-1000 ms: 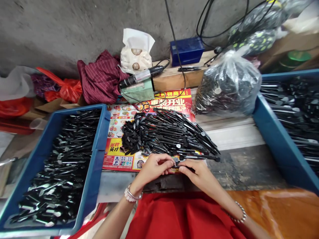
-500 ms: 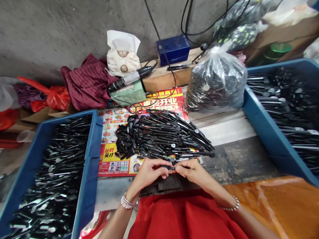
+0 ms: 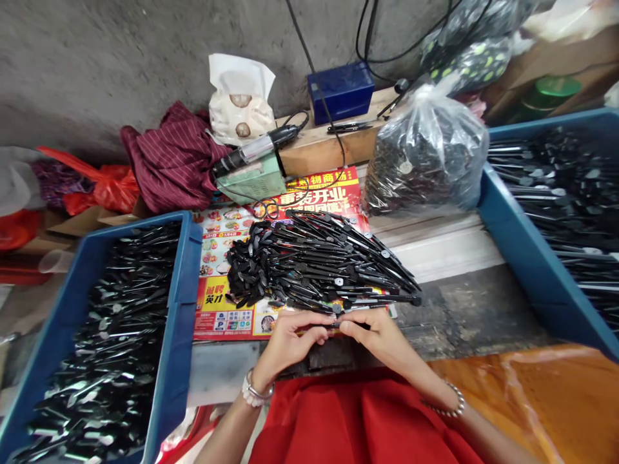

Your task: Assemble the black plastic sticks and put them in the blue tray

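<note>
My left hand [image 3: 294, 338] and my right hand [image 3: 376, 332] meet at the near edge of the pile, fingertips almost touching. Between them they pinch a small, thin black part [image 3: 333, 326]; the fingers cover most of it, so its exact kind is unclear. Just beyond my hands lies a heap of slim black stick-like parts [image 3: 319, 258], some with round flat ends. Short black pieces [image 3: 246, 264] are bunched at the heap's left side. Under the heap is a red and yellow printed flyer [image 3: 213, 322].
Blue bins of black parts stand at the left [image 3: 181, 283] and right [image 3: 522, 251]. Behind the heap are a tied clear bag [image 3: 430, 161], a cylindrical corded tool [image 3: 256, 149] on a green box [image 3: 256, 180], a tissue pack [image 3: 242, 109] and a dark blue box [image 3: 341, 93].
Both hands keep their pinch on the small black part, with only slight finger movement. The whole view has shifted slightly.
</note>
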Motion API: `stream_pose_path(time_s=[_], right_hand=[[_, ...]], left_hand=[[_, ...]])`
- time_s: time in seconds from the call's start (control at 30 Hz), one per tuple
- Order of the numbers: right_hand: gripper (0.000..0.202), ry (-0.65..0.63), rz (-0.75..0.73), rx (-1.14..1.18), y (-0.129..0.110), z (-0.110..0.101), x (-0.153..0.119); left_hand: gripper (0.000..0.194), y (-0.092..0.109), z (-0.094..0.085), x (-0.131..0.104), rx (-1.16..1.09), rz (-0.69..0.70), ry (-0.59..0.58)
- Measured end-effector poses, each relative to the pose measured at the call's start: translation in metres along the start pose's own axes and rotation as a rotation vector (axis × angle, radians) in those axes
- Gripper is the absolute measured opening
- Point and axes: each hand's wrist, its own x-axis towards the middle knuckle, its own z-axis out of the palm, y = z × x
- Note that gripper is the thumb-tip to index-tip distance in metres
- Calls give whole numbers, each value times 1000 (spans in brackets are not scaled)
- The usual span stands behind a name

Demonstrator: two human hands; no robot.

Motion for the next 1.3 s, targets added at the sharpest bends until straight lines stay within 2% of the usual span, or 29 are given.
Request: stream_pose_path(time_s=[0.2,0.47,0.7,0.9,1.1,1.3], right_hand=[[28,54,-10,-75,4,5,-2],[28,91,-18,-74,2,9,-5],[28,172,-66,-61,-5,16,-3],[31,284,-106,-30,-7,10,-6],[27,291,-118,128,1,5,-11],[27,307,-151,-28,-1,-1,-18]], left_hand=[[19,-6,0,-4,193,118,7],[22,-12,6,-4,150,57,38],[19,-5,4,2,212,80,80],[19,-4,2,14,269,124,37],[20,-1,7,19,276,98,-22],[19,4,14,20,315,123,19]])
